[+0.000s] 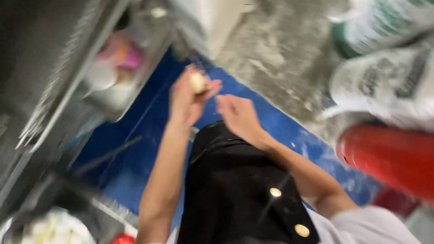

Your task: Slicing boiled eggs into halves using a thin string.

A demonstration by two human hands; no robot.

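seen from above thru motion blur: our left hand is raised over a blue floor, fingers curled round a small pale rounded lump, prob. dough or a peeled clove — too blurred for us to tell which. the lump sits at the fingertips, pinched btwn thumb and forefinger, its top showing above the hand. our right hand is just beside the left, a little lower, fingers stretched toward the lump w/o touching it; it's half open and holds nothing we can make out. both forearms are bare and run down to the bottom of the frame, either side of a black apron w/ two pale round buttons.

to the left, a slanted metal counter edge w/ a steel tray below it; in the tray, pink and white items, too smeared to name. bottom left, a round bowl of pale yellowish pieces, and a small red thing next to it at the frame's edge. upper right, grey concrete floor meets the blue; on it lie white printed sacks, one w/ green marking, and under them a red cylinder lying on its side. a white sleeve shows at our right elbow.
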